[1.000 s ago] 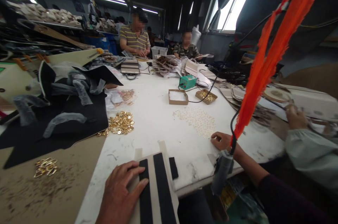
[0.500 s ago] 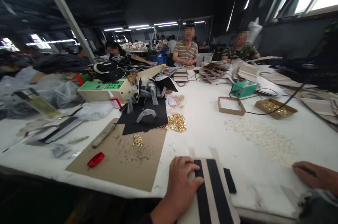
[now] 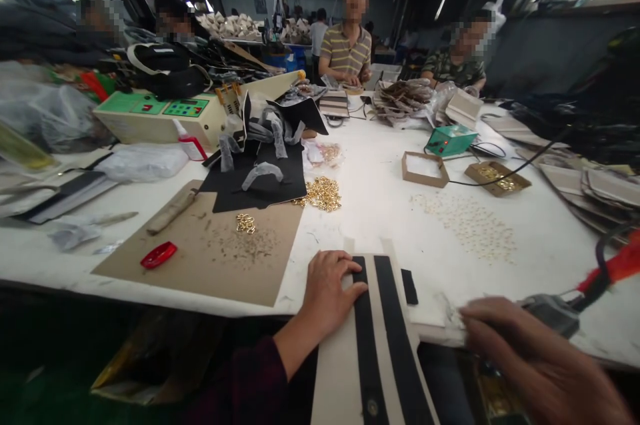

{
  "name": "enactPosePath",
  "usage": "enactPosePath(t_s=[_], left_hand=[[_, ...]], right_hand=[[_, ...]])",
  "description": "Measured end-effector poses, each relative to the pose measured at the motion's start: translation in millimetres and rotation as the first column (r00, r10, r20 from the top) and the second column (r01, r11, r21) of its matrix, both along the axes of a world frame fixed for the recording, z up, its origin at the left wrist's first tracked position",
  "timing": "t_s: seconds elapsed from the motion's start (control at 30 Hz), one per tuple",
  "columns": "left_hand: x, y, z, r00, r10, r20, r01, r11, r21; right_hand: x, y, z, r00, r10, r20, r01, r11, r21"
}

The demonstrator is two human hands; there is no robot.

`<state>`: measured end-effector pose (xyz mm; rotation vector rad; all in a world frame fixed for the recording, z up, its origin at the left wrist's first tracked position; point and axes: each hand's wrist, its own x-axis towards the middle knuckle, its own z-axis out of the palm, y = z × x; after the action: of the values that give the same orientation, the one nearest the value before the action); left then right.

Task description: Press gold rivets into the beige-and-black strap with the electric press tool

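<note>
My left hand (image 3: 327,295) holds down the far left part of a beige panel (image 3: 333,371), thumb and bent fingers pressing by a black strip (image 3: 365,331). A second black strip (image 3: 397,331) runs alongside, and a short black tab (image 3: 409,286) sticks out on the right. The panel's near part overhangs the table edge. Blurred by motion, my right hand (image 3: 530,351) is raised at the lower right with its fingers pinched together. A tiny pale bit shows at the fingertips, too smeared to name. Behind this hand lies a grey device (image 3: 553,311) with a cable.
Small pale pieces (image 3: 470,225) lie scattered to the right. Gold metal fittings (image 3: 324,193) are heaped beyond a brown board (image 3: 200,278) bearing a red tool (image 3: 159,255). Cardboard trays (image 3: 425,175) and a green box (image 3: 450,139) stand farther back. Co-workers sit across the table.
My right hand has moved from beside the scattered pale pieces in toward the panel and nearer to me. My left hand stays on the panel. The view has tilted down and turned slightly right.
</note>
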<state>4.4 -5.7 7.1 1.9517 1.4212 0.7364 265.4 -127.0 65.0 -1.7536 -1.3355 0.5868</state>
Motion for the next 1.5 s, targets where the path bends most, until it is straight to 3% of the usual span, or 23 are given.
enactPosePath(t_s=[0.1, 0.23, 0.4, 0.63, 0.87, 1.1, 1.5], left_hand=[[-1, 0, -2.9, 1.000, -0.021, 0.003, 0.021, 0.999, 0.036], [-3, 0, -7.1, 0.999, -0.041, 0.005, 0.040, 0.998, 0.051], [-4, 1, -9.5, 0.999, -0.051, 0.019, 0.050, 0.997, 0.053], [-5, 0, -11.1, 0.997, -0.069, 0.014, 0.069, 0.997, 0.033], [-6, 0, -13.0, 0.997, -0.069, 0.024, 0.069, 0.997, 0.024], [-5, 0, -13.5, 0.997, -0.069, 0.028, 0.068, 0.997, 0.031], [-6, 0, -14.1, 0.997, -0.060, 0.056, 0.060, 0.998, 0.011]], right_hand=[[-43, 47, -0.6, 0.943, 0.333, 0.019, -0.327, 0.933, -0.148], [-72, 97, -19.0, 0.852, 0.517, 0.083, -0.484, 0.838, -0.252], [-74, 111, -32.1, 0.860, 0.503, 0.085, -0.452, 0.828, -0.331], [-76, 121, -25.8, 0.872, 0.484, 0.069, -0.416, 0.809, -0.416], [-75, 128, -17.2, 0.787, 0.609, 0.096, -0.505, 0.727, -0.465], [-77, 126, -17.1, 0.803, 0.590, 0.082, -0.493, 0.735, -0.465], [-84, 138, -17.9, 0.865, 0.497, 0.069, -0.373, 0.728, -0.575]])
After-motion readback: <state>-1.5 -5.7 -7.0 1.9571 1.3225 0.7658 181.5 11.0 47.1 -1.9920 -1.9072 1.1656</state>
